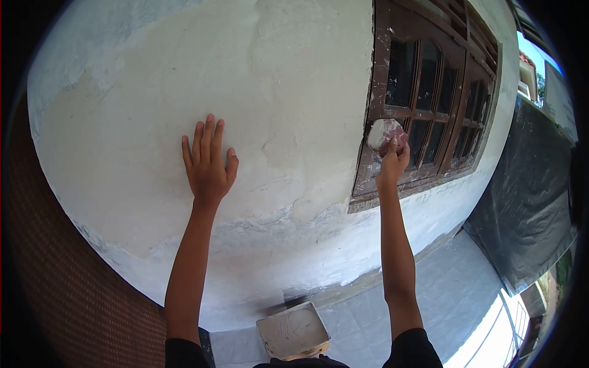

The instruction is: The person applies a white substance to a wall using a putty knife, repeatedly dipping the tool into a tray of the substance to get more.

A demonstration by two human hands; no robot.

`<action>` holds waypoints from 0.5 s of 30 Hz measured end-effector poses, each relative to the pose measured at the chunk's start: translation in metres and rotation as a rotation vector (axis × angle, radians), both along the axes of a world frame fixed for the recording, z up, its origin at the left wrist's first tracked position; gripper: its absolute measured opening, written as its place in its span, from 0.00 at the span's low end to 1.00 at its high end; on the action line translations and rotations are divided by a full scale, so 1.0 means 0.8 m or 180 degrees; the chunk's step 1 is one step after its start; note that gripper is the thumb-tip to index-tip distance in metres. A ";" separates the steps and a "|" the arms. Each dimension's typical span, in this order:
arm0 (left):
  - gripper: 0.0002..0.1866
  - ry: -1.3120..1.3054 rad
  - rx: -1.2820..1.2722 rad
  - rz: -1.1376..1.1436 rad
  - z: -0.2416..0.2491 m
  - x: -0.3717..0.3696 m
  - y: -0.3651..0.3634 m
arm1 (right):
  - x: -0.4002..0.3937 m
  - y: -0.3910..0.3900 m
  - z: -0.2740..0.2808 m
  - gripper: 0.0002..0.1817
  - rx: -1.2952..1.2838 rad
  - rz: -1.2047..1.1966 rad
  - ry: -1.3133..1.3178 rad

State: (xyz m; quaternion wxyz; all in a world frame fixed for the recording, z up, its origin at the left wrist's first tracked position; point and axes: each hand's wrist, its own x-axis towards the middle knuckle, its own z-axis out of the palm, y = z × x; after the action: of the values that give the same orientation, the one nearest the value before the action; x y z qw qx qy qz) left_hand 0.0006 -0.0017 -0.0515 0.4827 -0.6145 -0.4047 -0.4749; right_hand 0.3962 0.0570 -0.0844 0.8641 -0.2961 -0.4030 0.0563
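My left hand (209, 162) lies flat on the plastered wall (294, 92), fingers stretched and thumb apart, with nothing in it. Farther right, my right hand (394, 161) pinches a round, flat reddish pad (388, 131) thickly dusted with white. The pad overlaps the lower left of the brown wooden window frame (381, 73), and its exact kind I cannot tell. Off-white plaster covers most of the wall, with bluish-white patches along the bottom and upper left. White specks mark the window frame and its panes.
A square bin (294, 328) with pale grey paste on top stands below, near the wall's foot. Grey sheeting (362, 319) covers the ground. A dark tarp (521, 196) hangs at the right. Woven brown matting (92, 270) borders the left.
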 end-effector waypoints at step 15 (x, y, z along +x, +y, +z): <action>0.29 -0.0030 0.0022 -0.0029 0.000 0.000 0.001 | 0.007 -0.022 0.016 0.18 0.0455 0.0553 0.0776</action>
State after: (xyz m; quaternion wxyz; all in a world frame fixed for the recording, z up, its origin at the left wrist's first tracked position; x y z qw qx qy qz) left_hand 0.0009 -0.0010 -0.0518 0.4808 -0.6125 -0.4025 -0.4814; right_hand 0.4015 0.0391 -0.0713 0.9174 -0.1890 -0.3221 0.1375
